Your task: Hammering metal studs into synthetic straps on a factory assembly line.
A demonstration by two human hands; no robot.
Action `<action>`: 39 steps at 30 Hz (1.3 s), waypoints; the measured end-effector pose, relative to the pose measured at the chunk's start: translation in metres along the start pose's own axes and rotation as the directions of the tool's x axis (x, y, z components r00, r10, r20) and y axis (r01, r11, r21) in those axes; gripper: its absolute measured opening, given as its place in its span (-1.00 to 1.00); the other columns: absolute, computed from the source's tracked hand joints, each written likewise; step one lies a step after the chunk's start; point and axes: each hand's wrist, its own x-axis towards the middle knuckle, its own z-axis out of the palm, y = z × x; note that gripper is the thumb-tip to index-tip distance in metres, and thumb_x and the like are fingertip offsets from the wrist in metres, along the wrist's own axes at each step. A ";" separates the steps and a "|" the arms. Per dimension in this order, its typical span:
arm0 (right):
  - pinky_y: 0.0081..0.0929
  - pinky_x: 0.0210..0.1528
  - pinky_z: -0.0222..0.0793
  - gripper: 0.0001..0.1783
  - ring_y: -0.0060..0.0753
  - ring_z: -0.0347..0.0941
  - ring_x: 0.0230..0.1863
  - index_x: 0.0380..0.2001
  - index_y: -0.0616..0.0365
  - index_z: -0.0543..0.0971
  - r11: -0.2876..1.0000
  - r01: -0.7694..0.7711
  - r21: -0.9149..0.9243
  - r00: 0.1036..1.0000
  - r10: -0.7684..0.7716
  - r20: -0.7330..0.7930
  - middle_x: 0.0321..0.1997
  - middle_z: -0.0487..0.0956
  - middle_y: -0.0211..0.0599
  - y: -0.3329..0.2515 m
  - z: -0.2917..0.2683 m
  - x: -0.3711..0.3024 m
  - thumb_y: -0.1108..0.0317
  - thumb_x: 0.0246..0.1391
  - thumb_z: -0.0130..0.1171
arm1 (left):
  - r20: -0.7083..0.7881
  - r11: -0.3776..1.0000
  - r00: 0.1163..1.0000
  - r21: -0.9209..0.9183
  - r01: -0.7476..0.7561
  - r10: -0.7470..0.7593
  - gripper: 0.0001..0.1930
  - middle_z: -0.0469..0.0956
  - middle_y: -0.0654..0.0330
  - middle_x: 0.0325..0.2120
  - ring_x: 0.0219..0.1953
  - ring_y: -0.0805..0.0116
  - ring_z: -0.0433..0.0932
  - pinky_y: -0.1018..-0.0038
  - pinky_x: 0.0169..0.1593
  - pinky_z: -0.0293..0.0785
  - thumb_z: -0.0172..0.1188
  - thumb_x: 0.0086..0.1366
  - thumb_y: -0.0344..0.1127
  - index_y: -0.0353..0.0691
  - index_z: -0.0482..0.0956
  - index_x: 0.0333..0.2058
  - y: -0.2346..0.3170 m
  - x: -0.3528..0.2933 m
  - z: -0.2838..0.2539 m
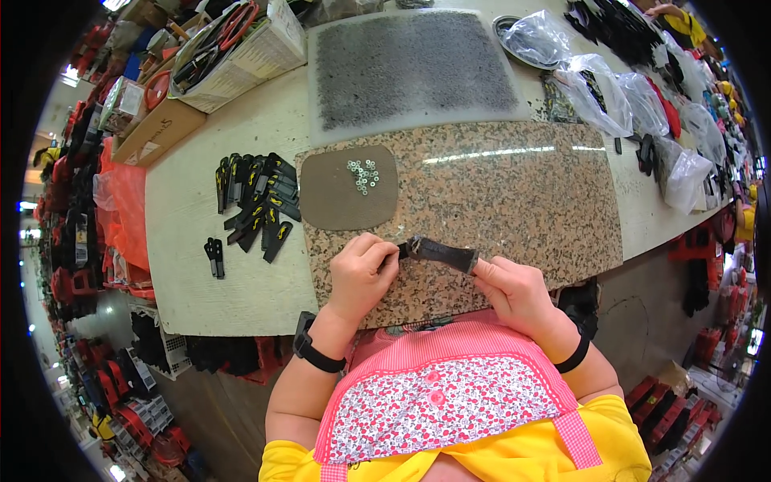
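A small black piece [404, 251] is pinched between the narrowed fingertips of the left hand [363, 271], while a dark hammer-like tool [448, 255] is gripped in the curled fingers of the right hand [516, 294] — both held over the near edge of a speckled stone slab [514, 197]. Metal washers [363, 177] are scattered on a brown mat [325, 197]. Small yellow markings are borne by the heaped black parts [261, 189] at left, dark handwriting by a cardboard box [161, 132] — and print by a white carton [249, 64].
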 end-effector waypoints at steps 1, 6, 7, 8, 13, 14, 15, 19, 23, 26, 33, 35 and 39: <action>-0.28 -0.46 0.43 -0.48 -0.14 0.48 -0.50 0.19 -0.16 0.55 1.000 0.000 0.000 1.000 0.000 0.000 -0.51 0.44 -0.27 0.000 0.000 0.000 0.36 0.12 0.23 | 0.005 1.000 1.000 0.025 -0.009 0.009 -0.86 0.55 0.18 -0.50 -0.47 0.21 0.56 0.38 -0.41 0.48 0.35 0.01 -0.56 -0.24 0.65 -0.40 0.001 0.000 0.000; -0.27 -0.44 0.44 -0.49 -0.13 0.50 -0.48 0.20 -0.16 0.53 1.000 0.001 0.010 1.000 -0.001 0.010 -0.50 0.45 -0.27 0.000 -0.002 0.002 0.35 0.14 0.22 | 0.131 0.965 0.988 0.242 -0.106 0.075 -0.80 0.57 0.17 -0.38 -0.38 0.21 0.57 0.38 -0.37 0.52 0.33 0.03 -0.53 -0.22 0.64 -0.31 0.011 -0.007 -0.003; -0.27 -0.44 0.44 -0.49 -0.13 0.50 -0.48 0.20 -0.16 0.53 1.000 0.003 0.008 1.000 -0.003 0.011 -0.50 0.45 -0.27 0.000 -0.003 0.002 0.35 0.14 0.22 | 0.218 0.936 0.975 0.330 -0.125 0.053 -0.76 0.57 0.17 -0.32 -0.32 0.19 0.57 0.35 -0.30 0.53 0.32 0.04 -0.51 -0.20 0.65 -0.26 0.015 -0.011 -0.004; -0.27 -0.44 0.44 -0.48 -0.13 0.50 -0.47 0.21 -0.17 0.52 1.000 -0.001 0.000 1.000 0.001 0.024 -0.49 0.45 -0.27 -0.001 -0.004 0.002 0.35 0.15 0.21 | 0.300 0.898 0.954 0.413 -0.151 0.022 -0.71 0.57 0.16 -0.26 -0.25 0.17 0.57 0.33 -0.23 0.54 0.31 0.04 -0.50 -0.19 0.65 -0.20 0.017 -0.013 -0.005; -0.26 -0.46 0.44 -0.47 -0.13 0.50 -0.48 0.23 -0.22 0.51 1.000 -0.002 -0.016 0.999 0.003 0.047 -0.49 0.44 -0.28 -0.001 -0.006 0.003 0.34 0.16 0.20 | 0.180 0.907 0.977 0.381 -0.178 0.116 -0.63 0.57 0.16 -0.18 -0.13 0.10 0.54 0.24 -0.05 0.48 0.31 0.04 -0.50 -0.15 0.67 -0.10 0.017 -0.015 -0.013; -0.26 -0.47 0.43 -0.46 -0.14 0.49 -0.50 0.23 -0.24 0.50 0.999 0.000 -0.037 0.998 0.002 0.062 -0.49 0.43 -0.28 -0.003 -0.008 0.003 0.33 0.16 0.20 | 0.129 0.935 0.987 0.328 -0.136 0.098 -0.63 0.58 0.16 -0.18 -0.11 0.08 0.53 0.21 0.00 0.46 0.31 0.06 -0.50 -0.15 0.67 -0.09 0.012 -0.018 -0.014; -0.26 -0.48 0.42 -0.45 -0.14 0.49 -0.51 0.24 -0.26 0.49 0.998 0.003 -0.058 0.997 0.002 0.077 -0.50 0.42 -0.28 -0.004 -0.010 0.004 0.33 0.16 0.20 | 0.124 0.935 0.988 0.329 -0.132 0.096 -0.63 0.58 0.16 -0.18 -0.11 0.08 0.53 0.21 0.00 0.46 0.31 0.06 -0.50 -0.15 0.67 -0.09 0.008 -0.020 -0.013; -0.26 -0.50 0.41 -0.44 -0.15 0.47 -0.53 0.24 -0.29 0.49 0.997 0.016 -0.081 0.995 -0.008 0.095 -0.52 0.40 -0.29 -0.007 -0.013 0.007 0.33 0.15 0.20 | 0.014 0.991 0.999 0.126 -0.054 0.053 -0.70 0.61 0.16 -0.21 -0.13 0.11 0.55 0.26 -0.04 0.48 0.31 0.09 -0.53 -0.18 0.69 -0.16 -0.001 -0.027 -0.007; -0.26 -0.52 0.39 -0.45 -0.15 0.45 -0.56 0.23 -0.27 0.50 0.993 0.056 -0.109 0.994 -0.045 0.097 -0.53 0.39 -0.28 -0.010 -0.019 0.012 0.36 0.15 0.19 | -0.022 0.998 0.999 0.056 -0.026 0.027 -0.73 0.62 0.14 -0.22 -0.15 0.11 0.55 0.25 -0.06 0.49 0.30 0.11 -0.54 -0.21 0.68 -0.16 -0.003 -0.030 -0.006; -0.30 -0.52 0.38 -0.46 -0.15 0.44 -0.56 0.21 -0.13 0.53 0.992 0.121 -0.026 0.991 -0.120 0.052 -0.52 0.40 -0.28 -0.012 -0.026 0.011 0.43 0.12 0.16 | -0.031 0.999 0.999 0.031 -0.022 0.023 -0.76 0.62 0.14 -0.21 -0.15 0.09 0.55 0.24 -0.05 0.49 0.31 0.10 -0.53 -0.25 0.66 -0.20 -0.003 -0.030 -0.006; -0.30 -0.52 0.36 -0.40 -0.18 0.41 -0.59 0.20 -0.14 0.54 0.987 0.144 -0.069 0.988 -0.140 0.070 -0.54 0.38 -0.28 -0.021 -0.016 0.019 0.44 0.03 0.25 | -0.038 1.000 0.999 -0.003 0.001 -0.001 -0.82 0.63 0.13 -0.20 -0.14 0.07 0.55 0.24 -0.05 0.50 0.31 0.10 -0.54 -0.26 0.61 -0.28 -0.003 -0.029 -0.007; -0.24 -0.52 0.35 -0.38 -0.16 0.36 -0.61 0.22 -0.14 0.52 0.987 0.083 -0.138 0.993 -0.070 0.096 -0.56 0.32 -0.28 -0.013 -0.007 0.025 0.47 0.03 0.20 | -0.043 1.000 0.999 -0.013 0.005 -0.005 -0.82 0.63 0.13 -0.20 -0.14 0.07 0.55 0.24 -0.05 0.49 0.31 0.10 -0.54 -0.26 0.61 -0.29 -0.008 -0.031 -0.004; -0.29 -0.51 0.38 -0.41 -0.15 0.43 -0.58 0.20 0.04 0.53 0.949 0.306 0.075 0.938 -0.287 -0.194 -0.53 0.41 -0.26 -0.018 -0.012 0.024 0.42 0.01 0.24 | -0.043 1.000 0.999 -0.001 0.005 -0.005 -0.83 0.63 0.13 -0.21 -0.15 0.07 0.55 0.24 -0.04 0.49 0.31 0.09 -0.55 -0.26 0.60 -0.30 -0.001 -0.028 -0.009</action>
